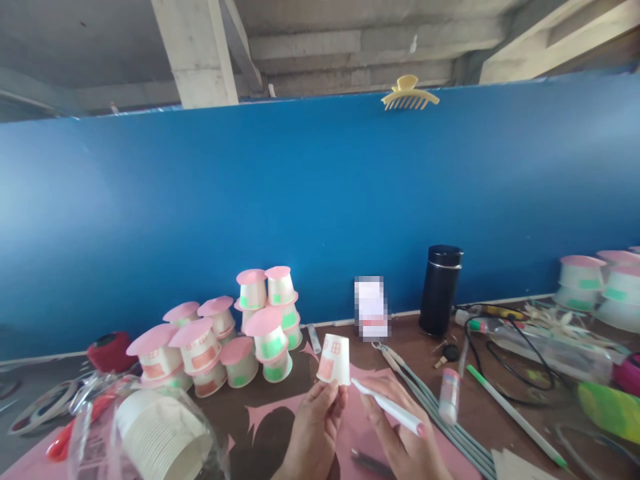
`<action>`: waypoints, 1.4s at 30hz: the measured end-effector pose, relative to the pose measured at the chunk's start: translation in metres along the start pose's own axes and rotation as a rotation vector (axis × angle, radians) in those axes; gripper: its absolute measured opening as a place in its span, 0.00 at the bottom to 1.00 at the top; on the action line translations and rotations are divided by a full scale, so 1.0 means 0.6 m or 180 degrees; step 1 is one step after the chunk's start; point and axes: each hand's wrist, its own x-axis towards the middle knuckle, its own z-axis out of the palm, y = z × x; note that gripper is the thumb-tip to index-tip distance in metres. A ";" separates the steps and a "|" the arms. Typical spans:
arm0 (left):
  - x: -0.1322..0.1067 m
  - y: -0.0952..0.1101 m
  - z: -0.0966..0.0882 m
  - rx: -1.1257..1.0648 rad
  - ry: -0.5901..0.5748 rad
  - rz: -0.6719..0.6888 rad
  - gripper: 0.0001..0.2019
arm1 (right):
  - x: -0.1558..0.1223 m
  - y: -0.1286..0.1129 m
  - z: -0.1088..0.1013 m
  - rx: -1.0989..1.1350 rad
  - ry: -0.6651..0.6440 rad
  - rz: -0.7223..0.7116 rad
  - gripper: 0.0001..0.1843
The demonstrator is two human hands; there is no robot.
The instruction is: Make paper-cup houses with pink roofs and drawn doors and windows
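Between the fingers of my left hand (319,417) is a white paper cup (341,359), upside down, gripped near its lower rim. Red window outlines and a filled red door patch are drawn on its side. My right hand (395,427) holds a white marker pen (393,408) with a reddish rear end. The pen's tip points left, close beside the cup's lower right; whether it touches I cannot tell. Cut pink paper (357,427) lies under both hands.
Stacked cups with pink paper tops (265,327) stand at left, near bagged cups (165,433). A black bottle (440,290), keys (443,353), a glue bottle (449,397), a green-tipped marker (517,415) and a cable (520,400) are at right. A blue partition (320,200) rises behind.
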 end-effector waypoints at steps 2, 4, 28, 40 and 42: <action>0.001 0.001 0.000 0.0075 -0.0014 -0.0016 0.03 | 0.002 -0.001 0.002 -0.0051 0.0008 0.0049 0.16; 0.000 0.001 0.000 0.0144 -0.0025 -0.0040 0.04 | 0.002 -0.004 0.003 -0.0076 -0.0044 0.0118 0.14; -0.016 -0.001 0.004 0.0436 -0.0279 -0.0247 0.09 | 0.005 -0.013 0.003 -0.0294 -0.0221 0.0187 0.05; -0.018 -0.001 0.008 0.0513 -0.0358 -0.0200 0.10 | 0.005 -0.012 0.003 -0.0276 -0.0279 0.0212 0.04; -0.017 -0.002 0.007 0.0515 -0.0336 -0.0212 0.10 | 0.005 -0.013 0.004 -0.0236 -0.0265 0.0212 0.04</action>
